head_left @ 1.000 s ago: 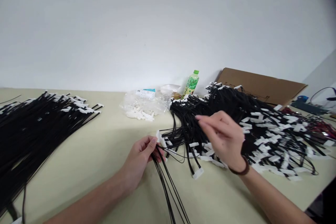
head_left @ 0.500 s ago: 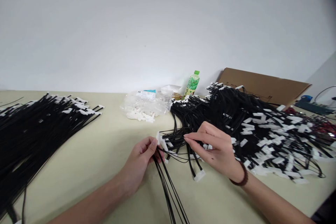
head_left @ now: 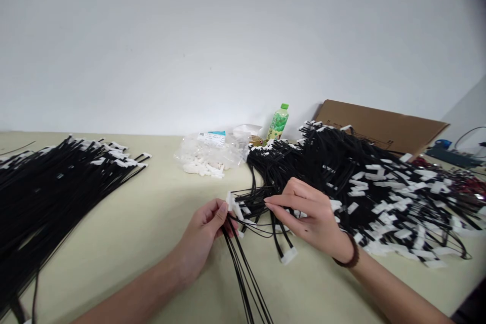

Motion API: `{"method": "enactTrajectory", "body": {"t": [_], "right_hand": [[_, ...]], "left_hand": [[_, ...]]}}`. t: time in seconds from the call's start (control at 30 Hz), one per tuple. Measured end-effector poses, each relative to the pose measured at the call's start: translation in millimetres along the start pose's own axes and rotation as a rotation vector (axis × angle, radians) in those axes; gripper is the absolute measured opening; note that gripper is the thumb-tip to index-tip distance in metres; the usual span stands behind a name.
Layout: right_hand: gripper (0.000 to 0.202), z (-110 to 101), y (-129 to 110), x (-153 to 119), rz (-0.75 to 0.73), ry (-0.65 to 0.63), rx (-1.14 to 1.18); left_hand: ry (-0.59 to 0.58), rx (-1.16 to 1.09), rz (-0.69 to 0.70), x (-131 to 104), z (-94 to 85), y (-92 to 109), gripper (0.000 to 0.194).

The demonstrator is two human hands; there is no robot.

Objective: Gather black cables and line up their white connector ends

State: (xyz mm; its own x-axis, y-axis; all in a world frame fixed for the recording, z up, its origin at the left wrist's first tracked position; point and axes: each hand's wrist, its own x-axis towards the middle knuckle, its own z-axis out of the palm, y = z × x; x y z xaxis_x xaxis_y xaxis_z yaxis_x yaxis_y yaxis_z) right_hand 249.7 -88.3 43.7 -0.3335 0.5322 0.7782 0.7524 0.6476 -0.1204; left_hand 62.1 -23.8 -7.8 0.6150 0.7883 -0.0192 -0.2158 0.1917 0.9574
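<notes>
My left hand (head_left: pixel 201 235) pinches a small bundle of black cables (head_left: pixel 245 276) just below their white connectors (head_left: pixel 233 204); the cables trail toward me off the front of the table. My right hand (head_left: pixel 313 217), with a dark band on its wrist, reaches its fingertips into the near edge of a big tangled heap of black cables with white connectors (head_left: pixel 364 177). Its fingers are extended and touch cables, but a grip is not visible. A loose cable end with a white connector (head_left: pixel 288 254) lies just below that hand.
A sorted pile of black cables (head_left: pixel 49 187) spreads across the left of the beige table (head_left: pixel 152 212). At the back stand a clear bag of white connectors (head_left: pixel 208 154), a green bottle (head_left: pixel 278 121) and a flat cardboard sheet (head_left: pixel 379 124). Electronics lie at far right.
My right hand came down and leftward from above the heap to its near edge, close to my left hand. The left hand kept still with its bundle.
</notes>
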Motion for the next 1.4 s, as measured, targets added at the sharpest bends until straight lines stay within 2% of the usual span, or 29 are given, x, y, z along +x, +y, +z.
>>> {"method": "enactTrajectory", "body": {"t": [0.43,0.57,0.7,0.93,1.2,1.4], "right_hand": [[0.011,1.1,-2.3,1.2,0.056,0.01,-0.075],[0.008,-1.1,-5.2,3.4,0.062,-0.026,-0.106],[0.005,-6.1,-9.4,5.9,0.071,-0.12,-0.14],[0.01,-3.9,-17.7,14.8,0.064,-0.389,-0.095],[0.012,2.6,-17.2,21.8,0.12,-0.538,0.146],[0.013,0.9,-13.3,23.7,0.124,-0.567,0.234]], "left_hand": [[0.014,0.094,0.013,-1.1,2.0,2.7,0.028],[-0.004,0.136,-0.003,-1.6,2.9,5.9,0.027],[-0.019,0.167,-0.008,-1.4,4.0,7.4,0.027],[-0.099,0.208,0.005,-2.6,5.4,8.0,0.031],[-0.127,0.186,0.003,-2.1,3.9,7.7,0.031],[-0.137,0.176,-0.019,-2.4,3.8,8.5,0.032]]}}
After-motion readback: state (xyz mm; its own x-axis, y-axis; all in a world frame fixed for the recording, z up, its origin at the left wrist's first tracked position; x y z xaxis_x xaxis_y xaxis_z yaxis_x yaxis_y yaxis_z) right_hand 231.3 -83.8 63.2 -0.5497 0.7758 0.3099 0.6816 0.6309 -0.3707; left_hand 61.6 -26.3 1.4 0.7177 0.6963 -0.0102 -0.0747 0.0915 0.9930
